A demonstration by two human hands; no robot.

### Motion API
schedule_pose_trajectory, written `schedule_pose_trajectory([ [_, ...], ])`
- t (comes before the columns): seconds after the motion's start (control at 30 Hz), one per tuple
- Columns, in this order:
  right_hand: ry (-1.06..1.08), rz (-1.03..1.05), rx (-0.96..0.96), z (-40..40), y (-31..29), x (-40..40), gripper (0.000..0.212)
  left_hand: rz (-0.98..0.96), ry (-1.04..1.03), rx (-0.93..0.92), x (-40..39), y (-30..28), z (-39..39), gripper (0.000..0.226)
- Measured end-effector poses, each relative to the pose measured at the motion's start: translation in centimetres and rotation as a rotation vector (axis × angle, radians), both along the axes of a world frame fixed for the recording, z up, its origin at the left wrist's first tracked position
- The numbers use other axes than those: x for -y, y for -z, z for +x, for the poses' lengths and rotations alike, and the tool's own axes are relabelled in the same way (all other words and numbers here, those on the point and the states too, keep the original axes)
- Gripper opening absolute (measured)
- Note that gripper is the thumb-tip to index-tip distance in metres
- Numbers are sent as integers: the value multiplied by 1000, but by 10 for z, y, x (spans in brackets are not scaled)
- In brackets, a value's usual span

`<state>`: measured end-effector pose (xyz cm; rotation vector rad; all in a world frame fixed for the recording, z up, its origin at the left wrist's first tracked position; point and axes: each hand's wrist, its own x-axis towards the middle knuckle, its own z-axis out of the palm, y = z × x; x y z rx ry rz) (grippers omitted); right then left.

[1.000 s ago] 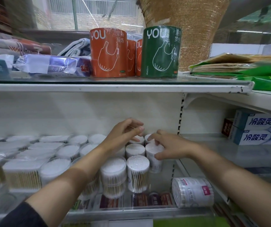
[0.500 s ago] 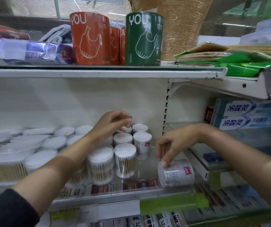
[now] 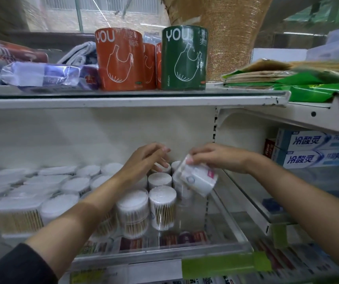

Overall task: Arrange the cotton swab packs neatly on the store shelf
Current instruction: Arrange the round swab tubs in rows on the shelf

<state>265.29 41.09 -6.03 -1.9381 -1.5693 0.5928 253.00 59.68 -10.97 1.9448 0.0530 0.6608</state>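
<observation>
Right hand point(image 3: 215, 158): fingers curled over the top end of a white labelled swab pack point(image 3: 197, 178), thumb side pinched against it. Pack is held tilted in the air, above the right rear part of the glass shelf point(image 3: 222, 226), just beside the back row of standing packs. Contact with those packs cannot be told; motion blur.

Left hand point(image 3: 144, 160): fingers loosely bent and slightly spread, nothing gripped. It is held over the rear standing packs; whether the fingertips touch a lid cannot be told.

Standing round swab packs point(image 3: 162, 208) are grouped mid-shelf in short rows, white tops up, wooden sticks seen through clear walls. A stacked pair point(image 3: 132, 214) is seen just left of the front one. More packs, round and rectangular point(image 3: 16, 214), are spread along the left of the shelf, blurred.

On the upper shelf point(image 3: 123, 101): orange roll point(image 3: 119, 60) and green roll point(image 3: 184, 58), both marked YOU, side by side, with smaller orange rolls behind. Green flat packs point(image 3: 308, 87) are stacked to the right. Toothpaste boxes point(image 3: 316, 148) are stacked on the adjacent right bay.
</observation>
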Motion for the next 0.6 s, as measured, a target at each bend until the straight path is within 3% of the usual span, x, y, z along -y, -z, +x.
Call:
schedule_pose_trajectory([
  [0.1,62,150,-107,0,-1,-21,20,-13,2,-26,3,-3,-3,53],
  [0.37,51,362,-208,6,21,-45,32,-70,33,-50,7,-6,-7,40],
  [0.47,72,433,-279,6,25,-45,23,-61,58,-39,8,-5,-7,51],
  [0.6,168,505,-305,10,26,-47,44,-85,60,15,4,-5,-6,56],
])
